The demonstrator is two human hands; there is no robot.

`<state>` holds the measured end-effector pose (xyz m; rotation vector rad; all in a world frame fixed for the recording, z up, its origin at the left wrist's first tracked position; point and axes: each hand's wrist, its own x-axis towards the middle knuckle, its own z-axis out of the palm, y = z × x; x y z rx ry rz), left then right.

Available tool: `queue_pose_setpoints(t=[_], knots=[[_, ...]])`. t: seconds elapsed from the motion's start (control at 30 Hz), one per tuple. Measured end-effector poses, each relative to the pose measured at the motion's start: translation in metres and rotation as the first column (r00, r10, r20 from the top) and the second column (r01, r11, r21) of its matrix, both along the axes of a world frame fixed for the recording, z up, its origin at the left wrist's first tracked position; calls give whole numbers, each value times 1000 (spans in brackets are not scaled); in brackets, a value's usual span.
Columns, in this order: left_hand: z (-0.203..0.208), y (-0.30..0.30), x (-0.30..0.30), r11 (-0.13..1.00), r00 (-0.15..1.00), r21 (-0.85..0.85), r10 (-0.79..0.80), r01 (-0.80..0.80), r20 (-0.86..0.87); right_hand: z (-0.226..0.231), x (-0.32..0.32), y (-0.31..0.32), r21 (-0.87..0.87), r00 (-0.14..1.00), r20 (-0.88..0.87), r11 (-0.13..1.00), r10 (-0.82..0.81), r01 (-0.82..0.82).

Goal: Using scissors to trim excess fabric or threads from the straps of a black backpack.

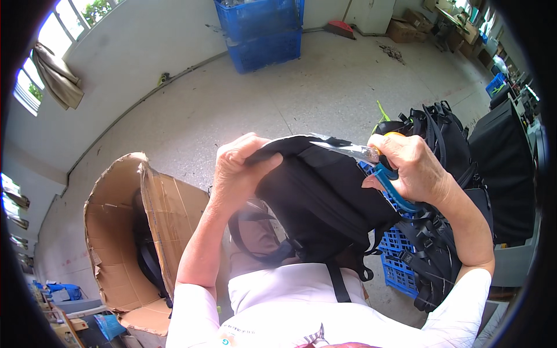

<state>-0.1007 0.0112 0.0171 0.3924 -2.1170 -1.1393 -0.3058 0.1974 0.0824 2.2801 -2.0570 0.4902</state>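
Observation:
A black fabric backpack [319, 197] is held up in front of my lap, its straps hanging toward my white shirt. My left hand [241, 165] is closed on its upper left edge, thumb pressed on the near face. In my right hand [415, 168] is a pair of scissors [357, 152] with blue and orange handles. The scissors' metal blades point left and lie along the backpack's top edge; whether they touch a thread there is too small to tell.
At left stands an open cardboard box [174, 203] with dark items inside. On the right, black backpacks [447, 139] are heaped by a blue plastic basket [400, 261]. Stacked blue crates [264, 49] stand ahead by the wall, with a red dustpan [339, 29] nearby.

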Motion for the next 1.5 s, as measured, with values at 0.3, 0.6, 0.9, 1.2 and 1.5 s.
queue_pose_setpoints(t=[0.3,0.6,0.9,1.2,1.5], knots=[[-7,-4,-1,1000,1000,29,-7,7,-8,-14,2,1,-6,995,91,999,-33,33],[6,1,-13,999,999,-9,-36,36,20,-26,8,-26,-56,717,696,998,30,12],[-69,-49,26,709,907,667,91,231,-411,12,19,-38,-395,520,839,836,159,380],[65,-55,59,817,942,576,189,6,-278,-83,44,-18,-464,529,843,630,97,623],[29,-49,44,931,587,109,-307,347,750,-55,13,30,-106,821,554,966,-139,236]])
